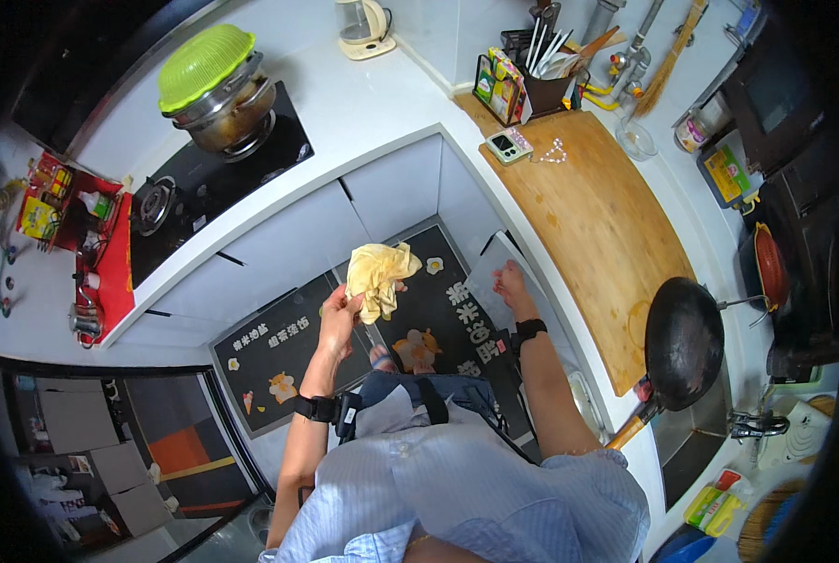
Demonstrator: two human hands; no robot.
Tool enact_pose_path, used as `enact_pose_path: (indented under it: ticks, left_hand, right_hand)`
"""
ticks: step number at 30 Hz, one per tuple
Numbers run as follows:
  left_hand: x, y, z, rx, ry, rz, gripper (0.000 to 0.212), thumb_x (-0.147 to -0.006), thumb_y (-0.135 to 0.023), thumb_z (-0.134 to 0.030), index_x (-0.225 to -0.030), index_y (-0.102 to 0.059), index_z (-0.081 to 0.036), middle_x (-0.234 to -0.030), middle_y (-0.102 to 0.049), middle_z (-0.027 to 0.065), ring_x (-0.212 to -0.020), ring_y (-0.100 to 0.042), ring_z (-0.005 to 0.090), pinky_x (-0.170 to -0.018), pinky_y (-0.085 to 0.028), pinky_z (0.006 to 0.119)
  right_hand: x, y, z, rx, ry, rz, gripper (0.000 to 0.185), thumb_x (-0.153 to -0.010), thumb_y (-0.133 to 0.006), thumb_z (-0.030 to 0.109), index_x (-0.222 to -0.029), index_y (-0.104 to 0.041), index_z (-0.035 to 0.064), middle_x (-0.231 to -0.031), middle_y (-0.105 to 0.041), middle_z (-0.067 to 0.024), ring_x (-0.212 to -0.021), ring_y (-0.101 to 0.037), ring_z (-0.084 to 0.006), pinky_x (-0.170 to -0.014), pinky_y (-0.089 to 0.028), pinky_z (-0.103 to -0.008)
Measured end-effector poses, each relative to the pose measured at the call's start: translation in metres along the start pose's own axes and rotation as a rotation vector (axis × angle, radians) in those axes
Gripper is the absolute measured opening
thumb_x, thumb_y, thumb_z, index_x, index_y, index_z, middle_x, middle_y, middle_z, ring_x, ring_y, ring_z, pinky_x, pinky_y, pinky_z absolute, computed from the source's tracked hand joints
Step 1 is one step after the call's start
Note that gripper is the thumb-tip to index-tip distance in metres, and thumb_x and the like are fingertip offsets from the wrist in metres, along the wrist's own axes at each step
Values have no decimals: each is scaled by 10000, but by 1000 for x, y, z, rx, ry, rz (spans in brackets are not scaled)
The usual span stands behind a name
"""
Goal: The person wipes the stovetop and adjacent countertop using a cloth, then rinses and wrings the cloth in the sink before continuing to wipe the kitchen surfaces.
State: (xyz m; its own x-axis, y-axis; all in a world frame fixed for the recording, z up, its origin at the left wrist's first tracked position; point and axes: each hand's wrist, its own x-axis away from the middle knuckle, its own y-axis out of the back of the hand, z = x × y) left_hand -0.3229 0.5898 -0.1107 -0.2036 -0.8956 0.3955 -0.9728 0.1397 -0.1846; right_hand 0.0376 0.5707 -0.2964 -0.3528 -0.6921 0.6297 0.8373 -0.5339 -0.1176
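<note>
A crumpled pale-yellow cloth [381, 276] hangs from my left hand [338, 317], pinched between thumb and fingers above the floor mat. My right hand [509, 283] is in front of an open white cabinet door [490, 257] below the wooden board. Its fingers are loosely bent and apart, with nothing seen in them; whether they touch the door is unclear. Both wrists wear black straps.
A pot under a green basket [207, 67] stands on the black gas hob [201, 204]. The wooden board [588, 218] bears a phone [509, 146]. A wok [683, 345] leans over the sink [694, 450]. Dark mats [279, 366] cover the floor.
</note>
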Motion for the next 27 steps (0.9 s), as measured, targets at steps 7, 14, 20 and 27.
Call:
enact_pose_path:
  ticks: [7,14,20,27]
  left_hand:
    - [-68,5,-28,-39,56,55,266,-906,-490,-94,-1166,-532,-58,-990,-617,19,-851,-587,103,-730,-474,263]
    - [-139,19,-73,-42,74,197,303,-907,-490,-99,-1206,-522,-67,-979,-608,14,-824,-580,101,-709,-474,258]
    - [-189,40,-108,-34,62,177,248,-904,-477,-76,-1142,-530,-34,-935,-608,38,-790,-591,116,-676,-484,256]
    - [-230,67,-133,24,86,176,274,-893,-509,-90,-1163,-527,-46,-975,-608,30,-836,-584,108,-689,-476,250]
  right_hand:
    - [-31,-9,12,-140,-24,-151,539,-920,-384,154,-1385,-146,284,-916,-496,-101,-541,-436,-148,-478,-425,-317]
    - [-49,-13,23,-34,-23,-230,573,-903,-411,150,-1382,-127,286,-864,-447,-62,-527,-429,-149,-442,-421,-289]
    - [-67,-63,62,12,-131,-429,443,-904,-438,203,-1317,-313,102,-797,-468,-68,-519,-440,-148,-433,-429,-284]
    - [-45,-205,163,505,182,12,378,-912,-493,257,-1179,-488,-10,-902,-622,-85,-614,-546,-88,-501,-449,-222]
